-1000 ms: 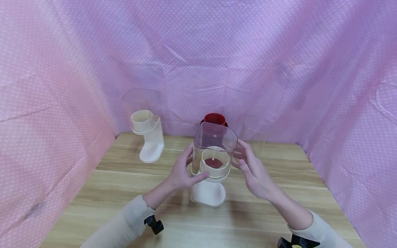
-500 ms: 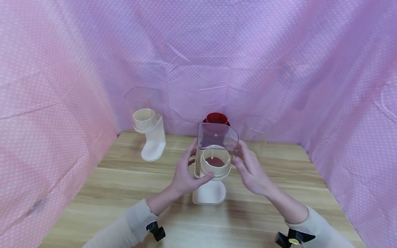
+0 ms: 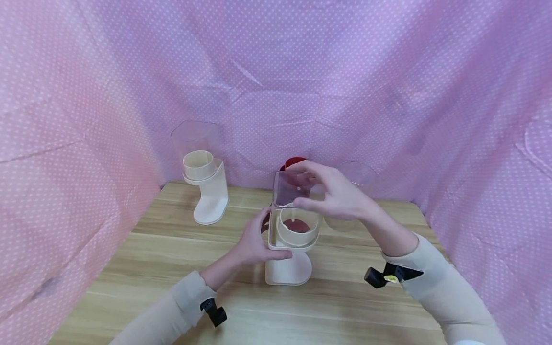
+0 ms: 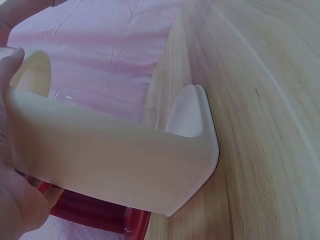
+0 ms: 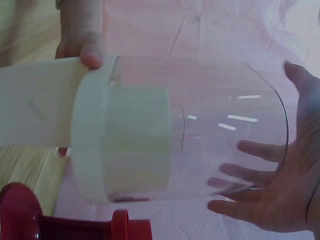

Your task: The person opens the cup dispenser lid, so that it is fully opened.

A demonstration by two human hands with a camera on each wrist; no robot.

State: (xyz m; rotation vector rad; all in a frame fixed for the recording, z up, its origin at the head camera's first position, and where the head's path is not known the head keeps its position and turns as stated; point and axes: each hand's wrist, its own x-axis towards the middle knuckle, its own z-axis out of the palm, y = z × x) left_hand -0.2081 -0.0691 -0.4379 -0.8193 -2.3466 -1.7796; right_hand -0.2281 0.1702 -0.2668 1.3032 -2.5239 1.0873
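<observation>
A white stand [image 3: 288, 269] with a rounded foot stands at the middle of the table. On its upper part sit a cream ring-shaped cup [image 3: 298, 238] and a tall clear plastic container [image 5: 210, 95]. My left hand [image 3: 248, 243] grips the stand near its top, thumb across the front and fingers behind. In the left wrist view, the stand's tall back [image 4: 95, 150] runs down to the wood. My right hand [image 3: 340, 194] reaches over the container's top end, fingers and thumb spread about the rim. Seen through the clear wall, a dark red disc [image 3: 296, 225] lies inside the cup.
A similar white stand [image 3: 212, 203] with a faint clear container is at the back left. Behind the held stand is a red one [image 3: 294, 162], partly hidden. A loose clear cylinder [image 3: 360, 172] stands behind my right hand. Polka-dot pink cloth [image 3: 276, 72] encloses the table.
My right hand has left the container's right side and moved up and left over its top. My left hand keeps its grip, its thumb slightly lower. The stand stays nearly in place.
</observation>
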